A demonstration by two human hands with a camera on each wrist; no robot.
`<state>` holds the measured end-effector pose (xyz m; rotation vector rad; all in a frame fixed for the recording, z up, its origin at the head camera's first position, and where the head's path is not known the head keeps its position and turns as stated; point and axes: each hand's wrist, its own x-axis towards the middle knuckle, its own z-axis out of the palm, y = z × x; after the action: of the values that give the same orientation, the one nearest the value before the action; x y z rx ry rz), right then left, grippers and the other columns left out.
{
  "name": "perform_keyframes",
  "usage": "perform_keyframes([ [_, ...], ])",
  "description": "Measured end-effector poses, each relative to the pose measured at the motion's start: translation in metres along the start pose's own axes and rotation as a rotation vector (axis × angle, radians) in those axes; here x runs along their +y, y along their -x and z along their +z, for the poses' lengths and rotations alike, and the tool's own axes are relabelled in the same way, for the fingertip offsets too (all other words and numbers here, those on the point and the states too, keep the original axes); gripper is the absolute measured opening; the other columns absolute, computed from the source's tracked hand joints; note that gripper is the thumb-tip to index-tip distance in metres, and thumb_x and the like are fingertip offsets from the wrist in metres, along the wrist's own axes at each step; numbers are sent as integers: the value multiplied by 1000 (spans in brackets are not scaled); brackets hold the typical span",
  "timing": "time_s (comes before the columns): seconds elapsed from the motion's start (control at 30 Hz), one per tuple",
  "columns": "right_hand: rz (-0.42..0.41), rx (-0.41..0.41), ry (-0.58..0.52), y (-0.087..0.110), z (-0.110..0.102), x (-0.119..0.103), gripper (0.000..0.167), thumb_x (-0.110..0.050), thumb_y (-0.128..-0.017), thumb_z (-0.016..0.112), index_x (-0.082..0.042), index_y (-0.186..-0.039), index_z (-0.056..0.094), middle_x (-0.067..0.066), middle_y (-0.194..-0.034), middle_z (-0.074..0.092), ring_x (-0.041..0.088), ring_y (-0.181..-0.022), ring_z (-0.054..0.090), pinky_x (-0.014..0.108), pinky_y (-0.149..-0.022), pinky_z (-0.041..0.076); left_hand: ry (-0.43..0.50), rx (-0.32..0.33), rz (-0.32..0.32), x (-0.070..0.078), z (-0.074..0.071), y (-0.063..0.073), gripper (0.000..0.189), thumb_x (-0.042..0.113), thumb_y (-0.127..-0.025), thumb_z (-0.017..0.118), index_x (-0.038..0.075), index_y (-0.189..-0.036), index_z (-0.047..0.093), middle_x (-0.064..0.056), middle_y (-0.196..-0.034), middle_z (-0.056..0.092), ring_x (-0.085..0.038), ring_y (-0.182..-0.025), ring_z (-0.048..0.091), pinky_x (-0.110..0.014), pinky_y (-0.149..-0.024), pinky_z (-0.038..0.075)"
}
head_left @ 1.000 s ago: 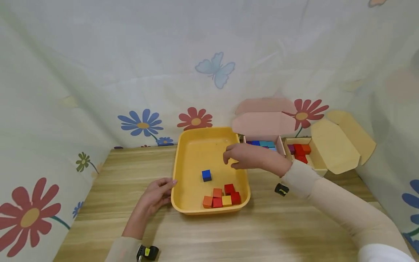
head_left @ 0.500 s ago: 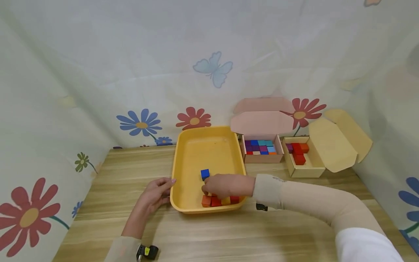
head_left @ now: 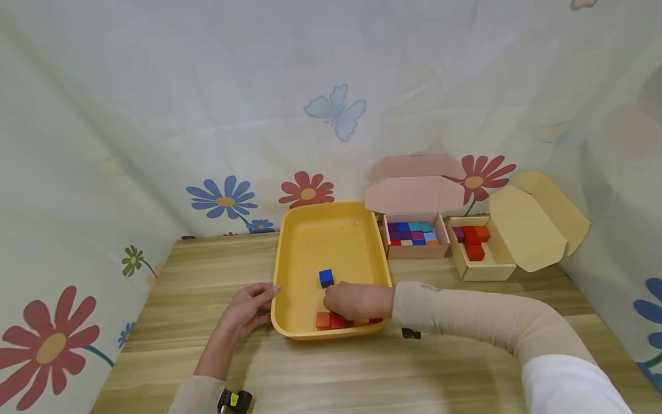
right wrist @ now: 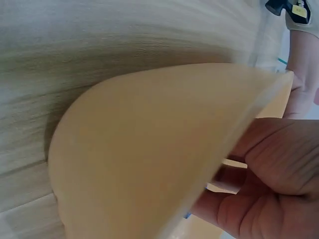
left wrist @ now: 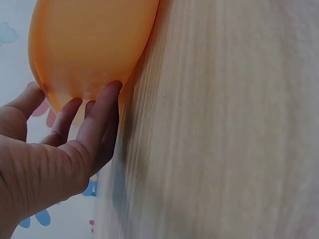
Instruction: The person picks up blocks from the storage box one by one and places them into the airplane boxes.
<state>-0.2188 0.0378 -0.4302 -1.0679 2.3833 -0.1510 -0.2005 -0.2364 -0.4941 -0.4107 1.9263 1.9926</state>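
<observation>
My left hand (head_left: pixel 248 310) holds the left side of a yellow tray (head_left: pixel 331 208), with the thumb at the rim and the fingers against the outer wall, as the left wrist view shows. Inside the tray's front part, my right hand (head_left: pixel 357 300) reaches down among wooden cubes, its fingers bent. An orange cube (head_left: pixel 323 321) and a red cube (head_left: pixel 337 321) show at its near side; others are partly covered. A blue cube (head_left: pixel 326 278) lies just beyond the knuckles. The right fingertips are hidden, so I cannot tell whether they grip a cube.
Behind the tray's right side stands an open pink box (head_left: pixel 418 251) packed with rows of coloured cubes. Beside it, an open cream box (head_left: pixel 486 272) holds a few red, orange and purple cubes. A flowered curtain (head_left: pixel 233 115) hangs behind the wooden table (head_left: pixel 331 368).
My right hand has come from above the tray's right side down to the cubes at the front. The front cubes have shifted slightly left. My left hand stays at the tray's side.
</observation>
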Motion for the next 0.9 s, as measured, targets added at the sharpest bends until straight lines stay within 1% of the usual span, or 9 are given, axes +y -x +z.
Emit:
perform_keyframes([
  [0.13, -30, 21, -29, 1, -1, 2, 12, -18, -102, 61, -16, -91, 64, -4, -75, 56, 12, -67, 54, 22, -62, 44, 3, 8, -1, -2, 2, -1, 44, 27, -97, 72, -4, -125, 57, -12, -103, 68, -22, -87, 69, -38, -74, 60],
  [0.17, -34, 24, -21, 1, -2, 2, 12, -16, -102, 62, -16, -90, 65, -4, -75, 56, 12, -67, 54, 21, -62, 44, 2, 5, 1, -1, 2, -1, 45, 27, -97, 72, -4, -125, 56, -11, -103, 68, -22, -87, 69, -38, -75, 60],
  [0.2, -52, 30, 21, 2, -4, 2, 10, -14, -100, 64, -16, -91, 66, -5, -75, 57, 12, -68, 54, 21, -63, 45, 0, 3, 1, -1, 2, -2, 45, 27, -97, 72, -4, -126, 56, -11, -103, 67, -22, -88, 69, -38, -75, 60],
  [0.3, -46, 35, 25, 4, -11, 5, 6, -9, -96, 70, -15, -94, 70, -5, -78, 61, 11, -70, 56, 20, -65, 49, -5, -3, -1, 0, 2, -3, 48, 29, -97, 72, -4, -127, 56, -12, -105, 67, -22, -89, 69, -37, -75, 60],
  [0.37, -47, 43, 1, 6, -16, 8, 9, -7, -93, 74, -13, -99, 71, -5, -80, 62, 12, -72, 57, 20, -65, 52, -10, -6, -1, 0, 1, -3, 50, 31, -96, 73, -4, -128, 56, -13, -107, 67, -22, -89, 69, -37, -75, 60],
  [0.47, -70, 86, -9, 9, -26, 15, 10, -6, -93, 75, -10, -102, 73, -3, -84, 63, 12, -75, 58, 20, -65, 53, -10, -7, -1, 0, 0, -3, 52, 31, -96, 73, -4, -130, 55, -14, -110, 67, -23, -91, 69, -38, -76, 60],
  [0.67, -124, 158, 167, 16, -45, 30, 11, -4, -90, 76, -7, -100, 77, 1, -92, 69, 16, -85, 61, 26, -77, 57, -6, -4, -1, -1, -3, -3, 53, 31, -97, 72, -5, -131, 54, -16, -112, 67, -24, -93, 69, -39, -77, 61],
  [0.73, -129, 162, 181, 21, -51, 36, 11, -4, -89, 77, -6, -101, 77, 4, -93, 72, 19, -87, 63, 28, -79, 58, 1, 4, -8, -2, -3, -3, 52, 31, -96, 73, -4, -131, 55, -16, -112, 67, -24, -93, 70, -39, -77, 61],
  [0.9, -107, 185, 141, 39, -64, 53, 14, -4, -88, 79, -6, -101, 77, 4, -93, 73, 18, -84, 62, 27, -79, 58, 18, -7, -13, -3, -3, -5, 51, 30, -96, 73, -4, -130, 55, -15, -110, 68, -24, -93, 70, -39, -77, 61],
])
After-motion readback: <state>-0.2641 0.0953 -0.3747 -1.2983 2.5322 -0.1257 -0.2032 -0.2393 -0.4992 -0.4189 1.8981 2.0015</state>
